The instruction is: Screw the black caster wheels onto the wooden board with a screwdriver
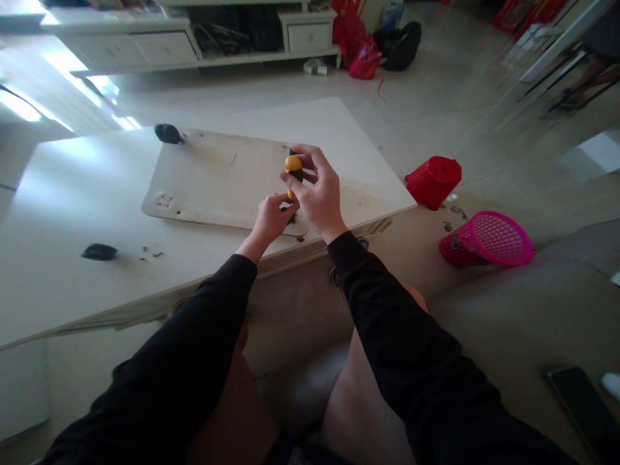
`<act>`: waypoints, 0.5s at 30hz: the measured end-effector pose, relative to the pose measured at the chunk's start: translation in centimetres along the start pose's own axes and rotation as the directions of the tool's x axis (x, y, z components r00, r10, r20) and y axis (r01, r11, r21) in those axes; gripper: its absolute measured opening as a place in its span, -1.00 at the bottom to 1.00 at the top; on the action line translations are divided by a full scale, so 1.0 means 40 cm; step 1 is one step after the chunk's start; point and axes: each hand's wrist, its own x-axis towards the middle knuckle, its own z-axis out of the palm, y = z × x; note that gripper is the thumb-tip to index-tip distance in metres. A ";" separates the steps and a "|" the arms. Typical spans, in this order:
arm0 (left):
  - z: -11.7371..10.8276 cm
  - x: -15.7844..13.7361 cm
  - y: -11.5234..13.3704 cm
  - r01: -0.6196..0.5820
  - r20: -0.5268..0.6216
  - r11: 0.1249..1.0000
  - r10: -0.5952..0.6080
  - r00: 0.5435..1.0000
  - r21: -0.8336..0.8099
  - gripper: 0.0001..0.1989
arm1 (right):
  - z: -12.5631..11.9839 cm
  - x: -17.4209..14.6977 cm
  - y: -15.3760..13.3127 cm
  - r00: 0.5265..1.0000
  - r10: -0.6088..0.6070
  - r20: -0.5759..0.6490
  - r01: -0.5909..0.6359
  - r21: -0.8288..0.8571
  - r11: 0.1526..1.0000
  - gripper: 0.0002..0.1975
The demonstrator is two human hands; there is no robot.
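Note:
My right hand is wrapped round a yellow-and-black screwdriver, held upright over the near right corner of a pale, round-cornered board. Close below it, my left hand is closed, its thumb and fingertips pinched at the screwdriver's lower end beside a dark piece. The fingers partly hide that piece and the screwdriver's tip. A black foot-like part stands at the board's far left corner. Another black part lies on the table at left, beside several small dark bits resembling screws.
The board lies on a white table. Right of the table are a red bucket and a pink mesh basket on the floor. A phone lies at lower right. Beyond stands a white cabinet with bags beside it.

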 end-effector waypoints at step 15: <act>-0.002 -0.002 0.017 0.104 -0.063 0.994 -0.105 0.993 -0.023 -0.98 | 0.003 -0.008 -0.011 0.998 0.062 -0.011 -0.062 -0.046 0.997 -0.61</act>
